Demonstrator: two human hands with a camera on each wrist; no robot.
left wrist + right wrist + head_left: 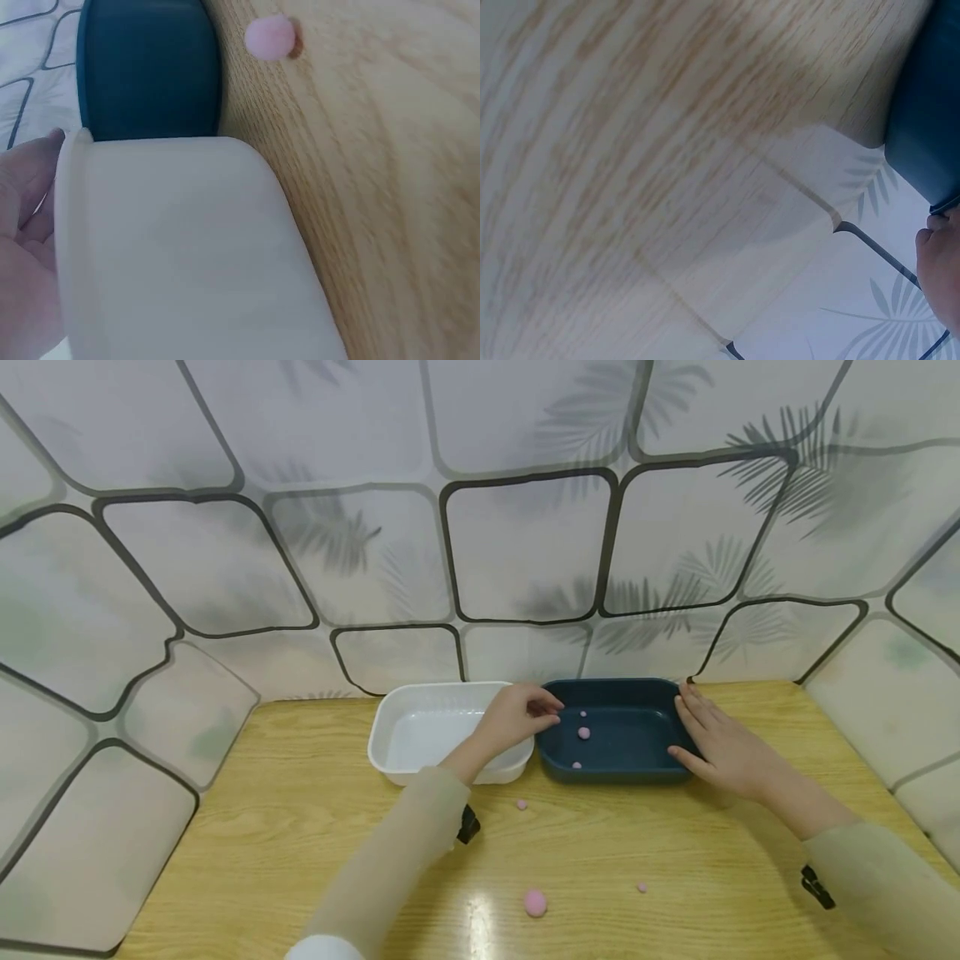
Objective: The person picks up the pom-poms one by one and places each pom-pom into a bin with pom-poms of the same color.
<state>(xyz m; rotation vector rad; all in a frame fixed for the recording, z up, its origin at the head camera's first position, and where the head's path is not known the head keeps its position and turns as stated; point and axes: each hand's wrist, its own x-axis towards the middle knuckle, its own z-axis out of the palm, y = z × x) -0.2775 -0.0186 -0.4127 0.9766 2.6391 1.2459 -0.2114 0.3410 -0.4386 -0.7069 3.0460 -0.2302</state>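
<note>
My left hand [513, 714] is above the right side of the white dish [397, 768]. Its fingertips reach the left rim of the dark blue dish [637, 743], loosely bent, with a gap between thumb and fingers and nothing visible in it. The left wrist view shows this hand [30, 232] beyond the white dish's rim. My right hand [723, 743] rests on the blue dish's right rim, fingers straight and thumb spread over the edge. Inside the blue dish lie a small pink ball [583, 714], a bigger one [584, 733] and a third [577, 766] near the front wall.
On the wooden table [300, 827] lie a small pink ball [522, 805] before the dishes, a large pink ball [536, 903] nearer me and a tiny one [642, 887] to its right. A patterned wall covering [525, 552] stands right behind both dishes.
</note>
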